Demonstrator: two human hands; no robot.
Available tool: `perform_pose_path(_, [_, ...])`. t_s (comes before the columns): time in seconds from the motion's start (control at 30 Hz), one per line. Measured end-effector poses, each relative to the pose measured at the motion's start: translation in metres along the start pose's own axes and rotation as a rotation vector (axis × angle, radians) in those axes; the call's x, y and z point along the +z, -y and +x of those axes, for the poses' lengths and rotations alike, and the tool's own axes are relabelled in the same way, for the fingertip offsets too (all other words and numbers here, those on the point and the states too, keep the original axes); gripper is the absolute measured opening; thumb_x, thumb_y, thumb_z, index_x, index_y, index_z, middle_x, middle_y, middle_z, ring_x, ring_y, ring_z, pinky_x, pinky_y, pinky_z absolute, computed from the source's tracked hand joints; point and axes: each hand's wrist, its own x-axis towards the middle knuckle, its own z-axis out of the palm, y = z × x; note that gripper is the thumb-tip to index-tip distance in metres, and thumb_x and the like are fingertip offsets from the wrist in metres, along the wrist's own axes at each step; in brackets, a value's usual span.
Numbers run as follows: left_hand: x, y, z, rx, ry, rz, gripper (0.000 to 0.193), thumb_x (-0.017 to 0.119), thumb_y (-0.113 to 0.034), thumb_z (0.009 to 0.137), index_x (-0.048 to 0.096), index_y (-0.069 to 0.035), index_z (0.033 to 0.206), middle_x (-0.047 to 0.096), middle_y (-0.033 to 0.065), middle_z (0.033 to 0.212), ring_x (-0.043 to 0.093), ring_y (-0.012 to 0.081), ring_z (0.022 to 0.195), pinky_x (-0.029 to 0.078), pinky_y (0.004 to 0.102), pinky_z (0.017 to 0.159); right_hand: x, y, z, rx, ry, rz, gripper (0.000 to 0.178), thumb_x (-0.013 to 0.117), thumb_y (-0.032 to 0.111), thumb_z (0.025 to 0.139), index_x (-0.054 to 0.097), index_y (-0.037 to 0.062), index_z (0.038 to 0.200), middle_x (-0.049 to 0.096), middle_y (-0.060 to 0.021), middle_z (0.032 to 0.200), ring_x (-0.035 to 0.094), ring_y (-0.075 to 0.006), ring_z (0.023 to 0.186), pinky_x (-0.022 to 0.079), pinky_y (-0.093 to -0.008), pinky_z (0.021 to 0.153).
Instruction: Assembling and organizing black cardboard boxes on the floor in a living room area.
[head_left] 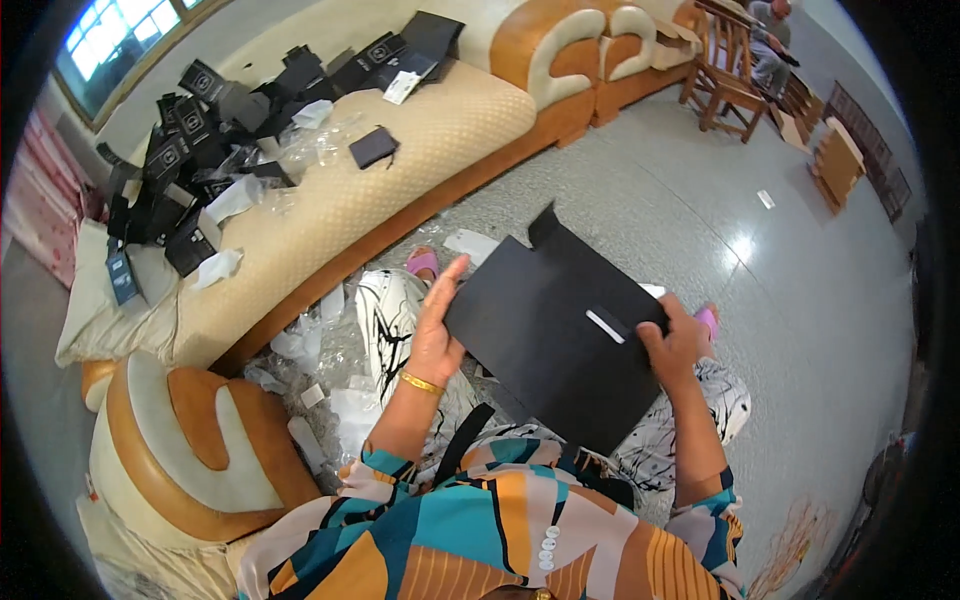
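A flat black cardboard box (560,330) is tilted above my lap, with a flap standing up at its far edge and a short white strip showing in a slit. My right hand (675,340) grips its right edge, thumb on top and the other fingers underneath. Against the left edge rests my left hand (435,325), its fingers stretched out along the cardboard rather than wrapped round it. A gold bracelet (421,383) circles my left wrist. Below the box are my patterned white trousers (395,315).
On the cream sofa (430,130) to the left lie many black boxes (195,135), clear plastic wrap and a small black pouch (374,147). Plastic scraps (305,345) cover the floor beside my legs. Far right, a person (775,50) sits near a wooden chair (728,75) and cardboard (838,165).
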Motion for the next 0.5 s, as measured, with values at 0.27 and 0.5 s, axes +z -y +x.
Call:
perform_pose_path(0.27, [0.0, -0.054, 0.011, 0.036, 0.326, 0.608, 0.057, 0.06, -0.027, 0.081, 0.037, -0.005, 0.128, 0.054, 0.009, 0.112, 0.055, 0.0166, 0.094, 0.042, 0.0251, 0.084, -0.01, 0.023, 0.014, -0.222, 0.08, -0.018, 0.042, 0.06, 0.042, 0.075, 0.048, 0.0027, 0.066, 0.041, -0.0118, 0.052, 0.044, -0.0243, 0.044, 0.034, -0.0313, 0.044])
perform_pose_path(0.5, [0.006, -0.034, 0.022, 0.024, 0.399, 0.709, 0.068, 0.067, -0.036, 0.074, 0.04, -0.001, 0.125, 0.051, 0.0071, 0.117, 0.046, 0.0164, 0.111, 0.033, 0.0275, 0.094, -0.015, 0.029, 0.011, -0.361, 0.156, -0.119, 0.042, 0.062, 0.042, 0.073, 0.048, 0.0043, 0.061, 0.043, -0.0117, 0.05, 0.047, -0.0276, 0.044, 0.034, -0.0337, 0.043])
